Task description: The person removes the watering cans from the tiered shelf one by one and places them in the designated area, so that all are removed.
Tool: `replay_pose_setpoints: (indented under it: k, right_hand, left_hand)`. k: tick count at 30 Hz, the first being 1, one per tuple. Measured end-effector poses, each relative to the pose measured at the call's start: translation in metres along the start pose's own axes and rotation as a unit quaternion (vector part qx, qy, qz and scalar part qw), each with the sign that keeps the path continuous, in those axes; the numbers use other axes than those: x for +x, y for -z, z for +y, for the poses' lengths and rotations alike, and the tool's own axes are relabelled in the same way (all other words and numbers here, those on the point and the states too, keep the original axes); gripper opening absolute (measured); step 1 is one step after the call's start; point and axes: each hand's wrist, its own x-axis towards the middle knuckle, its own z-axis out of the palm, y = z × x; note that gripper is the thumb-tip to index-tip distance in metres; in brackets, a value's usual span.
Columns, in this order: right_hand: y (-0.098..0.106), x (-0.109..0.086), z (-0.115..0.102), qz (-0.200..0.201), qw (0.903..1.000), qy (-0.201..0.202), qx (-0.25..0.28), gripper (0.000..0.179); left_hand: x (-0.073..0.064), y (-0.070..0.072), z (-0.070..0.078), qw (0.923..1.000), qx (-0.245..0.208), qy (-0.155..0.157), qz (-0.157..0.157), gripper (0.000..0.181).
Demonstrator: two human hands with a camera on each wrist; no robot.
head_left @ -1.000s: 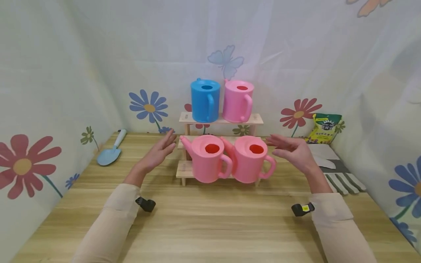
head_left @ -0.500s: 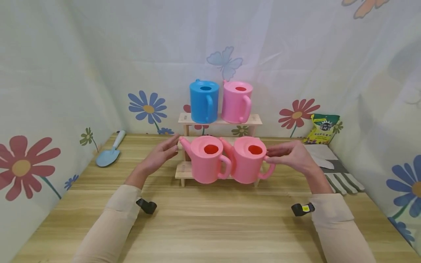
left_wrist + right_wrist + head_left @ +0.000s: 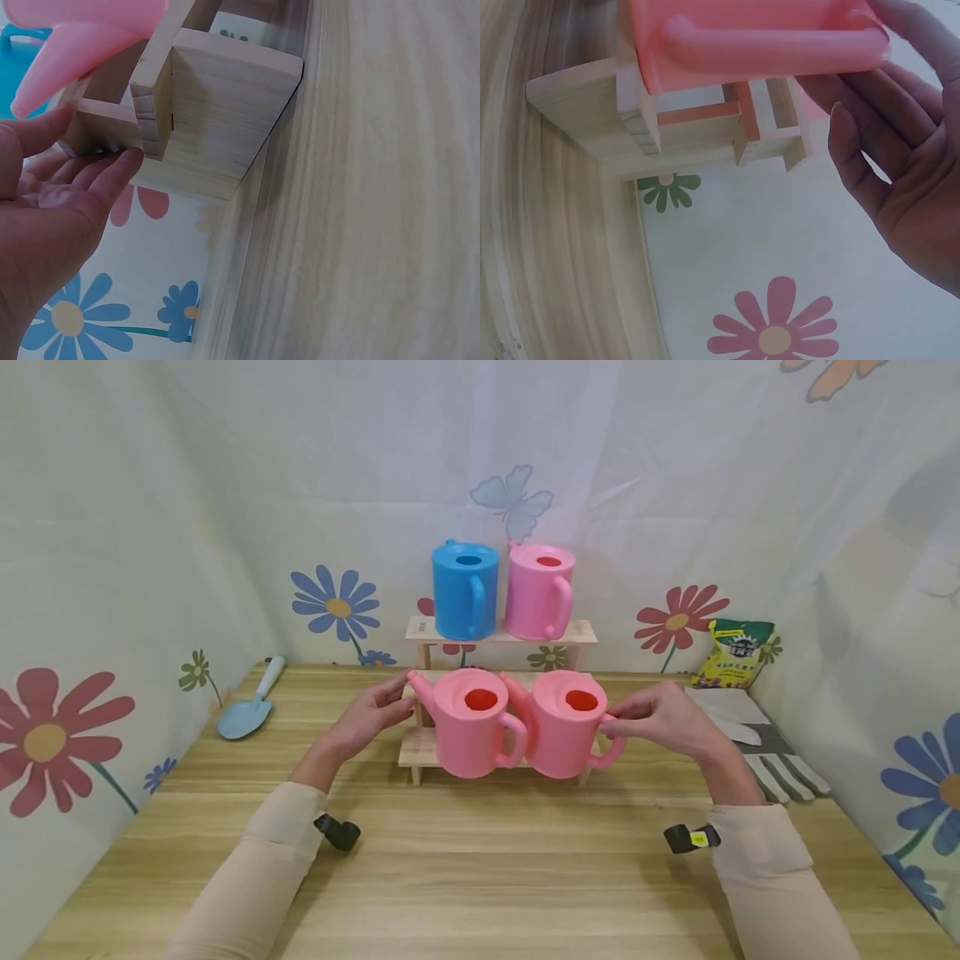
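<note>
Two pink watering cans (image 3: 468, 739) (image 3: 558, 743) stand side by side at the front of a stepped wooden stand (image 3: 498, 635). At the stand's left end, below the left can's spout tip, is my left hand (image 3: 367, 718). Its thumb and fingers lie on either side of a board's end (image 3: 109, 127) in the left wrist view. My right hand (image 3: 667, 718) pinches the right can's handle (image 3: 772, 51) near its top, thumb in front and fingers behind. The handle hides some fingertips. A blue watering can (image 3: 465, 593) and another pink one (image 3: 538, 593) sit on the top tier.
A light blue trowel (image 3: 247, 717) lies at the table's left side. On the right are a yellow-green packet (image 3: 733, 656) and striped gloves (image 3: 783, 777). Flower-printed cloth (image 3: 360, 485) encloses the table (image 3: 495, 868) at the back and sides.
My right hand has moved inward from beside the right pink can to its handle. The left hand has come right to the stand's end. The cans have kept their places.
</note>
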Motion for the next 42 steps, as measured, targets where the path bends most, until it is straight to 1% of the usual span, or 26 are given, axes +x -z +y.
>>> replay_pose_setpoints:
  k: [6,10,14,18,21,25,28,30,31,35,38,42]
  right_hand:
    - [0.002,-0.001,-0.008,-0.011,0.9999,0.0,-0.011,0.03]
    - [0.004,-0.001,-0.008,0.003,0.9998,-0.01,-0.019,0.032]
    - [0.008,-0.002,-0.005,0.029,0.9993,-0.018,-0.015,0.034]
    - [0.015,-0.005,-0.006,0.058,0.9982,-0.019,0.0,0.034]
    - [0.02,-0.009,-0.009,0.084,0.9962,-0.023,0.006,0.035]
    - [0.028,-0.015,-0.012,0.125,0.9913,-0.025,0.032,0.033]
    - [0.036,-0.021,-0.014,0.154,0.9863,-0.013,0.057,0.03]
    - [0.043,-0.025,-0.014,0.167,0.9841,0.003,0.059,0.027]
    - [0.046,-0.027,-0.013,0.174,0.9828,0.011,0.059,0.026]
    - [0.062,-0.037,-0.01,0.203,0.9782,0.015,0.042,0.025]
    - [0.073,-0.045,-0.008,0.223,0.9743,-0.013,0.025,0.028]
    - [0.086,-0.054,-0.002,0.242,0.9687,-0.041,0.032,0.028]
  left_hand:
    - [0.001,0.001,-0.002,1.0,0.0,0.003,0.001,0.064]
    - [0.002,0.001,-0.005,1.0,0.005,0.0,0.002,0.063]
    - [0.002,0.002,-0.006,1.0,0.001,-0.005,0.0,0.063]
    - [0.002,0.001,-0.006,1.0,-0.005,0.002,0.003,0.066]
    - [0.001,0.001,-0.005,1.0,-0.004,0.005,0.004,0.067]
    - [0.002,0.001,-0.006,0.9999,-0.012,0.005,0.005,0.068]
    - [0.003,0.001,-0.006,0.9994,-0.033,0.004,0.003,0.067]
    - [0.004,0.001,-0.006,0.9989,-0.046,0.005,0.0,0.066]
    - [0.004,0.001,-0.006,0.9987,-0.051,0.005,-0.002,0.065]
    - [0.004,0.0,-0.006,0.9985,-0.054,0.007,-0.001,0.062]
    - [0.004,-0.001,-0.005,0.9987,-0.051,0.004,-0.001,0.06]
    - [0.002,-0.002,-0.002,0.9992,-0.039,-0.005,0.002,0.057]
